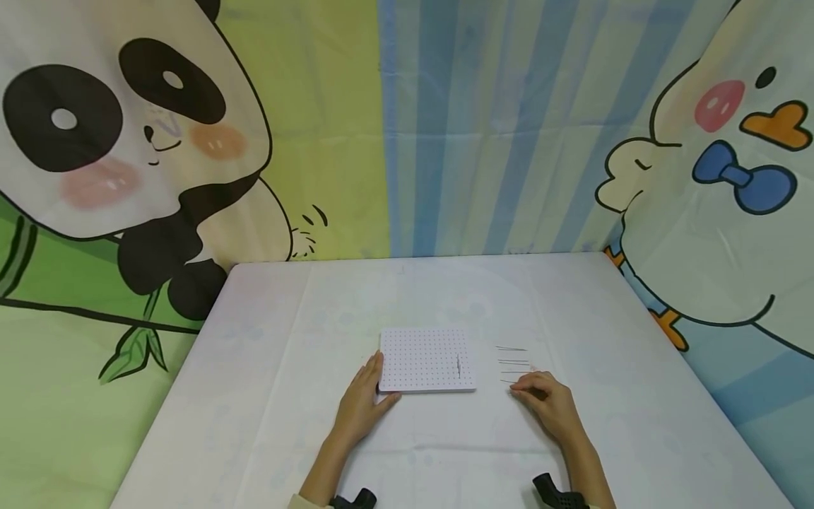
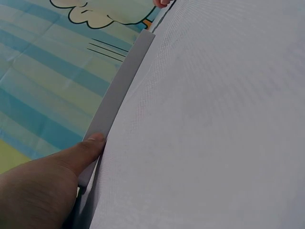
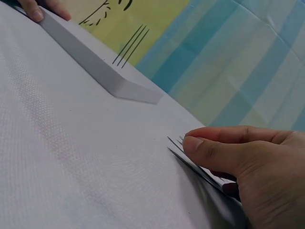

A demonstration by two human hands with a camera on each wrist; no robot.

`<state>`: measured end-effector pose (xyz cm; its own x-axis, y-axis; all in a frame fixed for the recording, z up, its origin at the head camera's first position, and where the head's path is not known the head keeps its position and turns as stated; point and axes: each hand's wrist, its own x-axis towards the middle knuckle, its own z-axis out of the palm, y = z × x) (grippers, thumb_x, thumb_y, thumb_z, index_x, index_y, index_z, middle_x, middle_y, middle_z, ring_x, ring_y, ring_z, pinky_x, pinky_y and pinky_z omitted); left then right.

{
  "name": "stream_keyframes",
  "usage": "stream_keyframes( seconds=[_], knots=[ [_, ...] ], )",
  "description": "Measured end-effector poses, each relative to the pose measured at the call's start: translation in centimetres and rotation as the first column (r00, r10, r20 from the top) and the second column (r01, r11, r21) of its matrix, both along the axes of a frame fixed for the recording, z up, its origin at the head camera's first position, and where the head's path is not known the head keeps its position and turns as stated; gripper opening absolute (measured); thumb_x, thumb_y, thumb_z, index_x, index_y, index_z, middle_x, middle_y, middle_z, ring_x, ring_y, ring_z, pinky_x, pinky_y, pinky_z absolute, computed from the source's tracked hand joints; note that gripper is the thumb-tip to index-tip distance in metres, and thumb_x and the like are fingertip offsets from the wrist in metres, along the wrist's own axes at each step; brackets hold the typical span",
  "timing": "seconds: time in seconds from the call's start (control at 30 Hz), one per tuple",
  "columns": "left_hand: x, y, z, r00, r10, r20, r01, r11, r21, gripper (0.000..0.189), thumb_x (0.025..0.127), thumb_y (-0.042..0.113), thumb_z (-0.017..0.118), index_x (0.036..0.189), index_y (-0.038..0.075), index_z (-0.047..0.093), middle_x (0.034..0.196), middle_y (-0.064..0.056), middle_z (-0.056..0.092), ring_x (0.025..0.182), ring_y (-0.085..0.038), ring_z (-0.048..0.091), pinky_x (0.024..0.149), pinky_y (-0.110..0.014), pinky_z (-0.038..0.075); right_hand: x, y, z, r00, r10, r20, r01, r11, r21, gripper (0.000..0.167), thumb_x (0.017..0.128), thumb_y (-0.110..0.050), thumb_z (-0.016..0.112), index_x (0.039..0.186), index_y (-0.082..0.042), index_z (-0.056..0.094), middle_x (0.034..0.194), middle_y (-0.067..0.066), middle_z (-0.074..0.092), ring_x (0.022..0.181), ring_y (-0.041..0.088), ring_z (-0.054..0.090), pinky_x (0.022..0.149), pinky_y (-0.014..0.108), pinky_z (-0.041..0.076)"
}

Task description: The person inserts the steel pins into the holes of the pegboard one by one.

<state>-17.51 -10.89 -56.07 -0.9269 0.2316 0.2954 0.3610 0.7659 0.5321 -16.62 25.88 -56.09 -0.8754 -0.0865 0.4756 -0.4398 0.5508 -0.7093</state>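
3 upright pins (image 3: 131,46) occupy pegboard (image 1: 413,360), 3 o'clock side. L hand (image 1: 362,399) spread, bracing 8 o'clock corner, prob. for steadiness. R hand (image 1: 550,404): tips together by loose pins (image 1: 514,364), 3 o'clock of board; pinch unconfirmed.

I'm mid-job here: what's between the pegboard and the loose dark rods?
In the head view, only bare white tabletop lies between the pegboard and the loose dark rods.

White-covered table (image 1: 318,304); flat on it, perforated white board (image 1: 422,360), thin dark rods (image 1: 514,363) to board's right
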Motion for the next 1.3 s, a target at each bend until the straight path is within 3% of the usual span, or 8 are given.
stream_keyframes(
  seconds=[0.37,0.5,0.8,1.07,1.3],
  knots=[
    [-0.01,0.06,-0.01,1.0,0.005,0.008,-0.005,1.0,0.0,0.085,0.079,0.037,0.071,0.142,-0.003,0.029,0.148,-0.012,0.028,0.135,-0.024,0.026,0.112,-0.036,0.019,0.19,0.54,0.05,0.995,-0.098,0.013,0.098,0.995,0.016,0.017,0.068,-0.004,0.079,0.076,-0.018,0.074,0.082,-0.008,0.065,0.083,0.006,0.054,0.073,0.007,0.041],
    [-0.01,0.09,0.03,1.0,0.006,0.012,-0.006,1.0,0.004,0.085,0.08,0.036,0.071,0.142,-0.004,0.029,0.148,-0.012,0.028,0.135,-0.024,0.026,0.112,-0.036,0.018,0.23,0.67,0.05,0.995,-0.093,0.028,0.092,0.995,0.044,0.016,0.069,-0.005,0.079,0.076,-0.018,0.073,0.082,-0.009,0.065,0.082,0.005,0.052,0.07,0.008,0.041],
    [0.0,0.09,0.22,1.0,0.0,-0.002,0.0,1.0,0.004,0.084,0.079,0.035,0.071,0.141,-0.004,0.029,0.147,-0.013,0.029,0.135,-0.025,0.027,0.112,-0.037,0.019,-0.08,0.84,-0.26,0.997,-0.077,-0.025,0.08,0.99,0.119,0.018,0.068,-0.004,0.079,0.075,-0.019,0.073,0.08,-0.011,0.064,0.076,0.004,0.05,0.06,0.011,0.04],
    [-0.06,0.07,0.43,1.0,-0.001,-0.007,0.001,1.0,0.006,0.084,0.08,0.034,0.071,0.141,-0.005,0.029,0.147,-0.013,0.029,0.135,-0.025,0.027,0.112,-0.037,0.019,-0.26,0.73,-0.25,0.996,-0.054,-0.067,0.063,0.989,0.136,0.019,0.067,-0.001,0.079,0.074,-0.017,0.071,0.078,-0.008,0.063,0.073,0.006,0.049,0.06,0.011,0.039],
    [0.04,0.15,0.28,1.0,-0.001,-0.006,0.002,1.0,0.015,0.084,0.079,0.034,0.072,0.141,-0.004,0.03,0.147,-0.013,0.029,0.135,-0.026,0.028,0.112,-0.038,0.02,-0.05,0.68,-0.24,0.997,-0.054,-0.05,0.06,0.99,0.13,0.018,0.069,-0.003,0.078,0.075,-0.018,0.069,0.078,-0.011,0.062,0.074,0.006,0.049,0.062,0.011,0.039]
  ],
)
